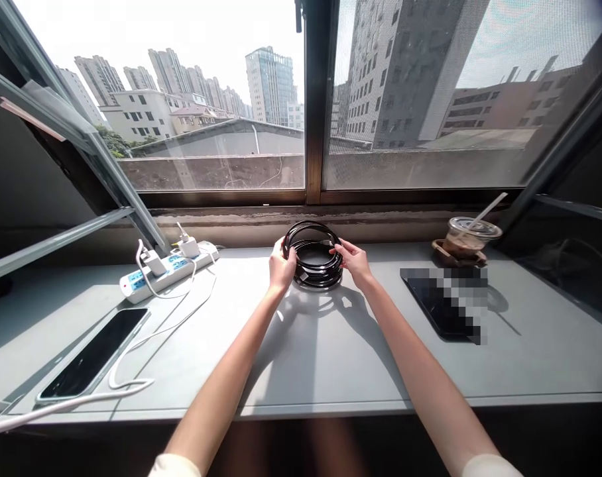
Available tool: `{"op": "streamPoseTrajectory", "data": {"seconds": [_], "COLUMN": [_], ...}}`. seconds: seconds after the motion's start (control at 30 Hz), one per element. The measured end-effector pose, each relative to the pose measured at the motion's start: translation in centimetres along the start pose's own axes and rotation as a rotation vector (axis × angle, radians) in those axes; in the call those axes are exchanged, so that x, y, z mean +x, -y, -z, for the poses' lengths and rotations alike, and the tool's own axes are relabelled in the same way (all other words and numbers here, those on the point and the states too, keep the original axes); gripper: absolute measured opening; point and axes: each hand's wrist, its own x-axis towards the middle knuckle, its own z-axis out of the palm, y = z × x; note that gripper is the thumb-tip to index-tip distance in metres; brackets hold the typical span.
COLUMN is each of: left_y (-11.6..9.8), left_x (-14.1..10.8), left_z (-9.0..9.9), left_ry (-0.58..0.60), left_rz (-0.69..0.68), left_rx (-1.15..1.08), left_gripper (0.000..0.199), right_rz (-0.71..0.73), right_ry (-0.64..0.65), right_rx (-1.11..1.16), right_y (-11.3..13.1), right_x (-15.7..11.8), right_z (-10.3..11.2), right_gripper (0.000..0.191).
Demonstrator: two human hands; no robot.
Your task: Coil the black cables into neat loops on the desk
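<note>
A coil of glossy black cable (318, 273) is held between my two hands, near the back of the light grey desk (301, 371). Its loops are stacked, with the upper ones tilted up, and a small pale tag shows at the lower left of the coil. My left hand (282, 266) is closed on the coil's left side, thumb in front. On the right side, my right hand (353, 260) pinches the loops between thumb and fingers. Shadows of the hands and coil fall on the desk in front.
At the left are a white power strip (169, 271) with two plugged chargers, white cables and a phone (95, 354). At the right, a black tablet (445, 305), partly pixelated, lies before an iced drink cup (467, 237) on a brown holder. A window stands behind.
</note>
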Motion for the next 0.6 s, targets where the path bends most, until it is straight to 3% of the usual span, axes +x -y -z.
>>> {"op": "streamPoseTrajectory", "data": {"seconds": [0.2, 0.3, 0.47, 0.6], "left_y": [1.1, 2.1, 2.3, 2.2], "left_x": [-1.2, -1.8, -1.9, -1.6], "left_z": [-0.7, -0.7, -0.3, 0.2], "left_ry": [0.004, 0.043, 0.056, 0.059], "left_rz": [-0.071, -0.099, -0.146, -0.148], "left_rx": [0.473, 0.621, 0.696, 0.706], "left_gripper": [0.04, 0.041, 0.039, 0.041], "right_rz": [-0.03, -0.011, 0.047, 0.128], "right_ry": [-0.128, -0.114, -0.05, -0.11], "right_rx": [-0.215, -0.256, -0.373, -0.544], "right_y": [-1.4, -2.2, -2.6, -2.0], "right_x": [0.7, 1.1, 1.1, 0.5], "right_z": [1.1, 1.7, 1.7, 1.5], "right_gripper": [0.053, 0.053, 0.05, 0.046]}}
